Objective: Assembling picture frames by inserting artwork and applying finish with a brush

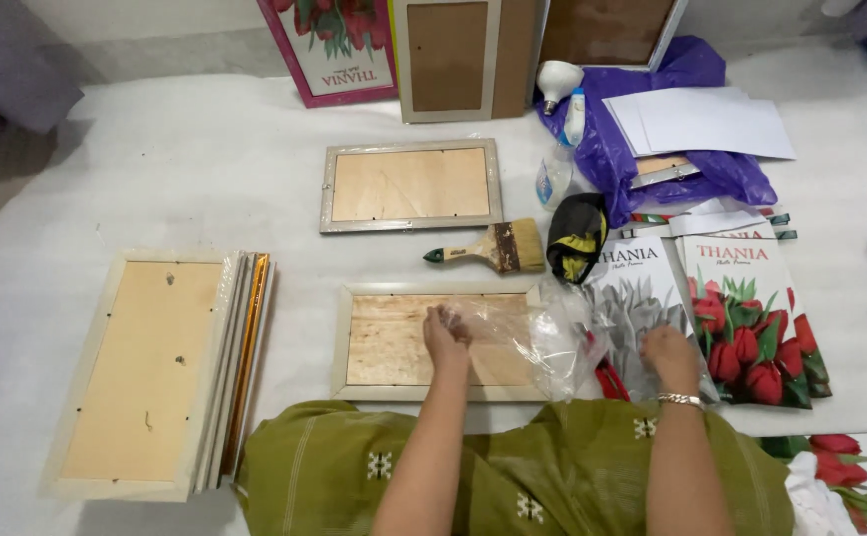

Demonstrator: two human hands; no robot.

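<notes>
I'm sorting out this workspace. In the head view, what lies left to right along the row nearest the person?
Stack of frames → face-down frame, left hand on it → clear plastic bag → right hand → red tulip print.

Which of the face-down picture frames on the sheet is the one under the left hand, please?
The near middle frame, under the left hand and clear plastic wrap; the far frame and the left stack lie untouched.

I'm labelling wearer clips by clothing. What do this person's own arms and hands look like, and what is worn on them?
Both forearms are bare, with no sleeves or gloves. The right hand has a thin silver bangle at the wrist. The left hand shows no jewellery. Below the arms lies olive-green cloth with small white woven motifs.
</notes>
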